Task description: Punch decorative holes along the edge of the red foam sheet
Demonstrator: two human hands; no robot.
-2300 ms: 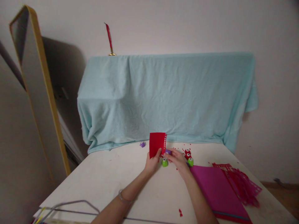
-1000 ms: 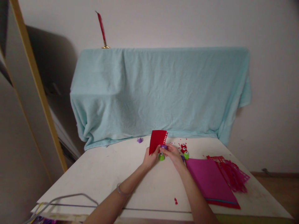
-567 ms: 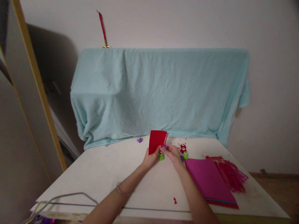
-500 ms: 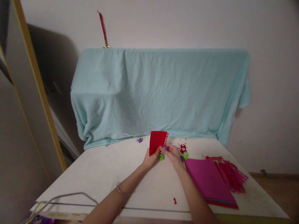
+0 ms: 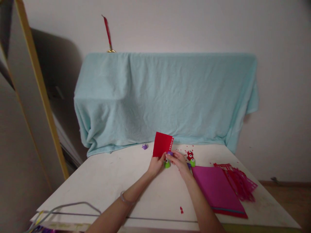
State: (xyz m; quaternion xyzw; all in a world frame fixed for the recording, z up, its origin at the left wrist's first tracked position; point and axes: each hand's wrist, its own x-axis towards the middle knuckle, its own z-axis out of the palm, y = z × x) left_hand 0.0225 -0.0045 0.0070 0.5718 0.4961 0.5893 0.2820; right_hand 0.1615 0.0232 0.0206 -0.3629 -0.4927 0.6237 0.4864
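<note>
My left hand (image 5: 156, 165) pinches the lower edge of a red paper sheet (image 5: 162, 144), held up above the table. Small punched holes run down the sheet's right edge. My right hand (image 5: 179, 160) is closed on a small purple craft punch (image 5: 170, 153) at the sheet's lower right corner; the fingers hide part of it. Just below and between my hands stands a green craft punch (image 5: 167, 164) with an eye on top. To the right of my right hand are another green punch (image 5: 192, 162) and red punches (image 5: 190, 155).
A purple punch (image 5: 144, 146) stands at the table's back left. Magenta sheets (image 5: 216, 187) lie stacked at right, beside punched red and pink scraps (image 5: 241, 184). Red bits (image 5: 181, 210) lie near the front edge. A light blue cloth (image 5: 170, 97) hangs behind the white table (image 5: 109, 181).
The red sheet has tilted and shifted slightly up and left, together with the purple punch and both hands. Both grips stay the same.
</note>
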